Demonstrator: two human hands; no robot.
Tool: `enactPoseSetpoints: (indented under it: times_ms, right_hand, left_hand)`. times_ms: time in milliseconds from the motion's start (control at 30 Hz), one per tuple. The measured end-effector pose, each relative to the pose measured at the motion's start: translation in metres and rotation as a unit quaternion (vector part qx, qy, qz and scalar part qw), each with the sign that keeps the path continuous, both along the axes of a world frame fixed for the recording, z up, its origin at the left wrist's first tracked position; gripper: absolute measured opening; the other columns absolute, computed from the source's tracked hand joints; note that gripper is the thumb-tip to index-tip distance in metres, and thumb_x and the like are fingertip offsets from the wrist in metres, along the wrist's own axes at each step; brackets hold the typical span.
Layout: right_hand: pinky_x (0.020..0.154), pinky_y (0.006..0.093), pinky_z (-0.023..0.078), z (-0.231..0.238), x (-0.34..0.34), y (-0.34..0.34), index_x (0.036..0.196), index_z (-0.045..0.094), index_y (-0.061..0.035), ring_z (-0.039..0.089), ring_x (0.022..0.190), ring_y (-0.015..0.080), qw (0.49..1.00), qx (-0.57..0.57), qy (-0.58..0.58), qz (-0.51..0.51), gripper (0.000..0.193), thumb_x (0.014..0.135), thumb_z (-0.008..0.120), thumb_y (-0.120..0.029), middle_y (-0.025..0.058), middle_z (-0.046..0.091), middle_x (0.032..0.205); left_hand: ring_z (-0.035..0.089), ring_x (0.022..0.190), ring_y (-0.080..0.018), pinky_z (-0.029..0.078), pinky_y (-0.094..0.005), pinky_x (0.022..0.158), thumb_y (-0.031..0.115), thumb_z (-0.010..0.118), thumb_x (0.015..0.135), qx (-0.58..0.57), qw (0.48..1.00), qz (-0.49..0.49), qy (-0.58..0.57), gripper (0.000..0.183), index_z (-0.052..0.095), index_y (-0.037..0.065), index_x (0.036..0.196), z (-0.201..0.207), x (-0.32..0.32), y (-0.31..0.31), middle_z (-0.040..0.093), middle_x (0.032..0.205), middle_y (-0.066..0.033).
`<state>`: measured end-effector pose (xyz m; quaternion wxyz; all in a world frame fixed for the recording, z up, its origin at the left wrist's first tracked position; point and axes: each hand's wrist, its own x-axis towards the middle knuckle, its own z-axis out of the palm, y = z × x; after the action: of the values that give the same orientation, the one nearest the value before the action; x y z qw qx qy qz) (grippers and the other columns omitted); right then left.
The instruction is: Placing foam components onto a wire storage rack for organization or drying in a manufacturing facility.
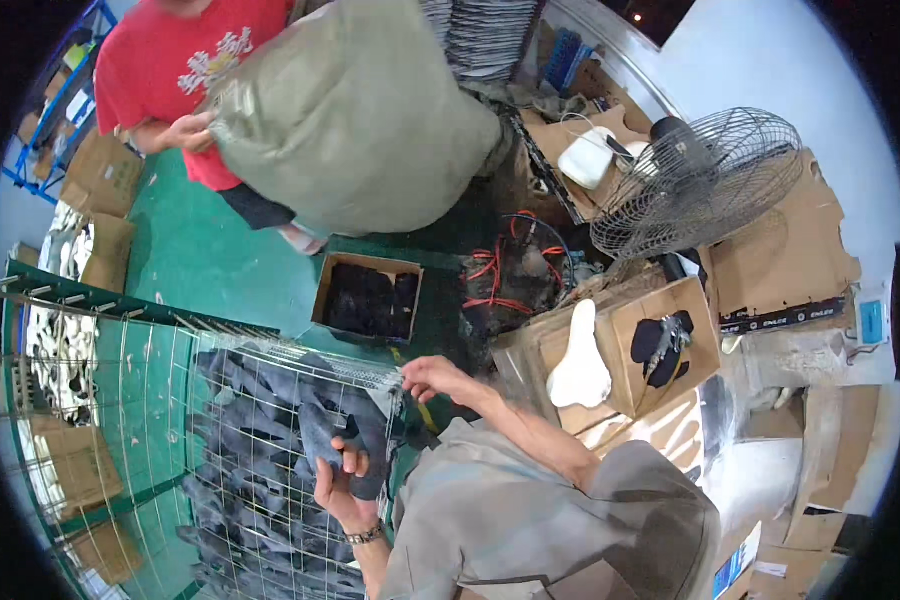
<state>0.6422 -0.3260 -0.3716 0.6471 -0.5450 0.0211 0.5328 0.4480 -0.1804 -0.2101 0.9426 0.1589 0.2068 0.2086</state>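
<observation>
Green floor (185, 240) around a wire rack (375, 376), two hands at its right side

Cartons (100, 180) stand left of the rack, and floor shows between them and its far edge. Past that edge a person in a red shirt (140, 80) holds a bulky olive sack (360, 120), which closes off much of the space straight beyond the rack. Dark grey pieces (255, 400) crowd the rack's wires. At its right part, the left hand (342, 490) is closed around one grey piece (317, 435), above the others. Just beyond the rack's far edge sits a carton of dark pieces (375, 263). By the rack's far right corner, the right hand (435, 378) has curled fingers; whether they grip anything, I cannot tell. Farther right of the rack, a white bicycle saddle (580, 365), an open carton (705, 330) and a fan (700, 185) leave little room.
</observation>
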Motion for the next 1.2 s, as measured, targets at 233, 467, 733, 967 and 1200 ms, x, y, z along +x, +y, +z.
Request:
enactPoseSetpoints:
  times_ms: [233, 467, 733, 967, 1200]
  right_hand:
    - [0.067, 0.0275, 0.057, -0.012, 0.01, -0.026, 0.114, 0.065, -0.0049, 0.064, 0.077, 0.011, 0.997, -0.046, -0.029, -0.05, 0.028, 0.097, 0.065, -0.027, 0.0043, 0.068, 0.095]
    - [0.067, 0.028, 0.057, -0.039, 0.011, -0.037, 0.112, 0.065, -0.0037, 0.064, 0.077, 0.0115, 0.996, -0.056, -0.005, -0.067, 0.027, 0.095, 0.066, -0.024, 0.0047, 0.068, 0.094]
    - [0.074, 0.0275, 0.055, -0.011, 0.028, -0.021, 0.124, 0.06, -0.0039, 0.064, 0.086, 0.0109, 0.993, -0.063, -0.028, 0.095, 0.04, 0.098, 0.062, -0.034, 0.0037, 0.068, 0.105]
    - [0.088, 0.0322, 0.052, 0.065, 0.016, 0.006, 0.147, 0.041, -0.0027, 0.062, 0.105, 0.0158, 0.965, 0.198, 0.061, 0.159, 0.059, 0.1, 0.059, -0.034, 0.0065, 0.066, 0.115]
    - [0.077, 0.0303, 0.058, 0.058, 0.015, 0.011, 0.147, 0.038, -0.0046, 0.066, 0.091, 0.0128, 0.958, 0.234, 0.164, 0.027, 0.068, 0.092, 0.071, -0.025, 0.0043, 0.065, 0.111]
  left_hand:
    - [0.043, 0.073, -0.0177, 0.037, -0.0283, 0.07, 0.033, 0.05, 0.103, 0.017, 0.999, -0.02, 0.03, 0.037, 0.056, -0.002, 0.116, -0.005, -0.002, 0.01, 0.051, 0.081, -0.0064]
    - [0.042, 0.074, -0.0182, 0.036, -0.0287, 0.07, 0.034, 0.052, 0.101, 0.016, 1.0, -0.019, 0.008, 0.039, 0.056, -0.002, 0.117, -0.006, 0.018, 0.002, 0.051, 0.081, -0.006]
    - [0.045, 0.076, -0.0193, 0.038, -0.0302, 0.072, 0.032, 0.054, 0.101, 0.018, 0.998, -0.028, 0.054, 0.039, 0.055, -0.003, 0.117, -0.015, 0.043, -0.009, 0.051, 0.081, -0.0073]
    - [0.045, 0.076, -0.0185, 0.038, -0.0293, 0.072, 0.033, 0.054, 0.1, 0.007, 0.996, -0.062, 0.06, 0.038, 0.055, -0.002, 0.116, -0.017, 0.051, -0.015, 0.053, 0.083, -0.0066]
    - [0.042, 0.075, -0.0153, 0.036, -0.027, 0.071, 0.032, 0.053, 0.102, -0.02, 0.998, -0.036, 0.049, 0.034, 0.054, 0.001, 0.117, -0.004, 0.059, -0.017, 0.05, 0.082, -0.0036]
